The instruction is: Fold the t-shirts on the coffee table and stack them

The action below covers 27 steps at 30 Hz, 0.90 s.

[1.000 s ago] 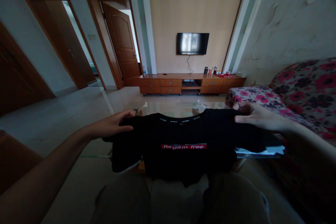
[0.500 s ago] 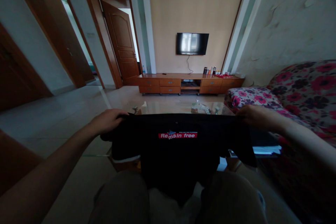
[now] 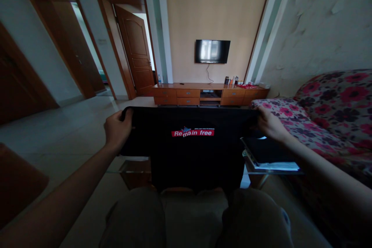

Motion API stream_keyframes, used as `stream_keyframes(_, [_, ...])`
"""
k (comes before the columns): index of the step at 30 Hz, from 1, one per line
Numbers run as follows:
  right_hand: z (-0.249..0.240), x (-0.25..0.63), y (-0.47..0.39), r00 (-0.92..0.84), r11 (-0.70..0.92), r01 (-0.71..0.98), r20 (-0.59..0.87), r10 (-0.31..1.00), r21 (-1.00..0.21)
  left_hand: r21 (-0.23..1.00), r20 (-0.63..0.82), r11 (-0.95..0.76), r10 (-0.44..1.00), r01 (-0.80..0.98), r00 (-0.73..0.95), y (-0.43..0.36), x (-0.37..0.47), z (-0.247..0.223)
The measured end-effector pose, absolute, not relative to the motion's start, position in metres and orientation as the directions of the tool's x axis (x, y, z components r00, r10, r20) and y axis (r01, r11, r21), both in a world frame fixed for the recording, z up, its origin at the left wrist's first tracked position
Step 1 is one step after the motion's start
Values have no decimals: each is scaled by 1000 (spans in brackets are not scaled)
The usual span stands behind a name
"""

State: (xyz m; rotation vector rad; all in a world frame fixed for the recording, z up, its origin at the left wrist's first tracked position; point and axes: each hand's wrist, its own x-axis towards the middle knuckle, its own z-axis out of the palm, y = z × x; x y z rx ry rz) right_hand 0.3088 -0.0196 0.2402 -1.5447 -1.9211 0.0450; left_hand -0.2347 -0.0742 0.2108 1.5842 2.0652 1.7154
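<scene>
A glass table (image 3: 136,166) stands before the knees. A stack of folded clothes (image 3: 270,155) lies on its right part, near the sofa (image 3: 325,120).

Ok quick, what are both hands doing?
Left hand: closed, holding the black T-shirt.
Right hand: closed, holding the black T-shirt too.

one readable print: "remain free"

the black cotton t-shirt (image 3: 192,151) carries a red rectangular band across its chest, and on it white letters read "remain free". a line of much smaller print runs just above the right half of the band, too small to make out. a small figure sits over the "m" of the first word, too small to tell what it is. no other writing in the room can be read.
</scene>
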Motion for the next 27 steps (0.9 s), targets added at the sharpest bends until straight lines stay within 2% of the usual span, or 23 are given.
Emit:
stream_keyframes(2, [244, 304, -24, -69, 288, 893, 528, 846, -345, 625, 668, -81, 571, 777, -478, -80, -237, 218])
stream_keyframes(4, [248, 302, -28, -54, 283, 927, 660, 749, -246, 551, 754, -102, 485, 828, -442, -86, -236, 227])
stream_keyframes(8, [255, 301, -33, -36, 306, 934, 802, 596, -186, 511, 807, -160, 426, 844, -408, -99, -228, 246])
stream_keyframes(19, [262, 302, -47, 65, 245, 929, 777, 626, -275, 512, 800, -107, 420, 852, -428, -105, -228, 260])
stream_keyframes(27, [240, 303, 18, 133, 164, 924, 692, 709, -346, 461, 773, -81, 526, 884, -355, -31, -220, 251])
